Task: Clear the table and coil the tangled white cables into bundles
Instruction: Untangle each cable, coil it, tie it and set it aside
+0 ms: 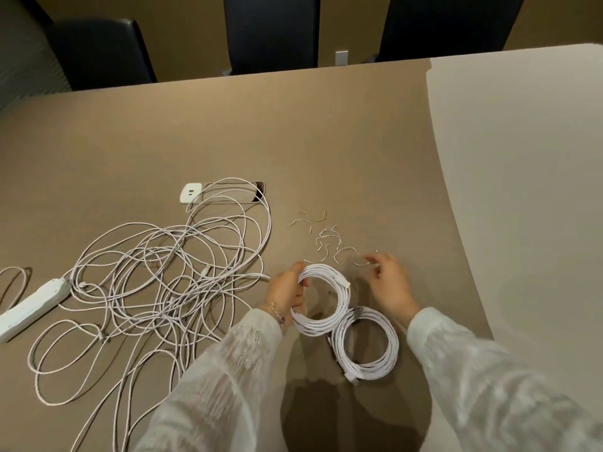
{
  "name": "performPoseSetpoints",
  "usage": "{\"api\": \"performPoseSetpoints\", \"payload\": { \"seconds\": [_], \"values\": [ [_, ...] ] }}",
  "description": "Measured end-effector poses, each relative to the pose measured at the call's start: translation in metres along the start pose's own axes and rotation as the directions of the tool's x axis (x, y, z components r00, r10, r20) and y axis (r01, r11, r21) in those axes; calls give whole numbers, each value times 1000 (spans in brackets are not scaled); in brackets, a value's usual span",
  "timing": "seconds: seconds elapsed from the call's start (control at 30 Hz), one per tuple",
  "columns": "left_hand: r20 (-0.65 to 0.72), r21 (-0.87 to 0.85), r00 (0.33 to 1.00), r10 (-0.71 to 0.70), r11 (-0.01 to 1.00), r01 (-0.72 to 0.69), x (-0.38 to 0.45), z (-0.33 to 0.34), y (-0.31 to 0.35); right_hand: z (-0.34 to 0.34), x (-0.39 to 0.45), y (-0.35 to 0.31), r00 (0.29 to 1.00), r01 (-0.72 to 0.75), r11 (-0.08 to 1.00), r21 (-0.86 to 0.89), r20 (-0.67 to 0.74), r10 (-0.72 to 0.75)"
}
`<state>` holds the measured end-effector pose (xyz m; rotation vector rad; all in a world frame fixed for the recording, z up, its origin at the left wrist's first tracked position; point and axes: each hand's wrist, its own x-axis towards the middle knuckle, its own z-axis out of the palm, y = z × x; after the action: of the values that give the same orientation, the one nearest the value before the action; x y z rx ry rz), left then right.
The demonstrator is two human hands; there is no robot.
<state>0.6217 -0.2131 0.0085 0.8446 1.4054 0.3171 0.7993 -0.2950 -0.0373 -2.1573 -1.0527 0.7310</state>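
Down near the middle of the table [326, 141], the left hand [287, 293] has its fingers curled round the left side of one coiled white cable bundle [321, 300], holding it lifted and tilted. The right hand [390, 285] hovers just to the right of that bundle, fingers loosely spread and blurred, reaching at the nearest of the twist ties [326, 238]; whether it actually pinches one I cannot tell. A second coiled bundle [365, 342] lies flat on the table just near and right of the first, their rims touching or overlapping. So two finished coils in all. The wire ties are scattered just beyond the hands, roughly eight or nine, too thin to count surely. To the left sprawls one large tangle of white cable [156, 282], loops overlapping so that the number of separate cables is unclear. At the far side of the tangle sits one white charger block [189, 194] beside a slot in the tabletop. One white power strip [32, 308] lies at the far left edge. Three dark chairs [270, 31] stand beyond the table.
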Motion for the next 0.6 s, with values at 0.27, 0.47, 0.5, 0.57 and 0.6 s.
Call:
{"api": "performPoseSetpoints", "payload": {
  "seconds": [0.27,0.47,0.5,0.57,0.6],
  "values": [
    [16,-34,996,-83,996,83,30,13,8,-6,61,24,989,101,931,-351,139,-55],
    [-4,-22,995,-103,994,103,45,19,10,-2,74,43,983,149,901,-407,157,-91],
    [-11,-21,995,-104,994,104,46,19,10,-4,72,42,983,148,910,-388,156,-94],
    [-28,-21,994,-110,994,109,50,17,9,-8,66,39,986,152,933,-327,120,-119],
    [-38,-25,993,-113,993,113,52,16,9,-11,62,34,986,163,946,-280,85,-144]
  ]
}}
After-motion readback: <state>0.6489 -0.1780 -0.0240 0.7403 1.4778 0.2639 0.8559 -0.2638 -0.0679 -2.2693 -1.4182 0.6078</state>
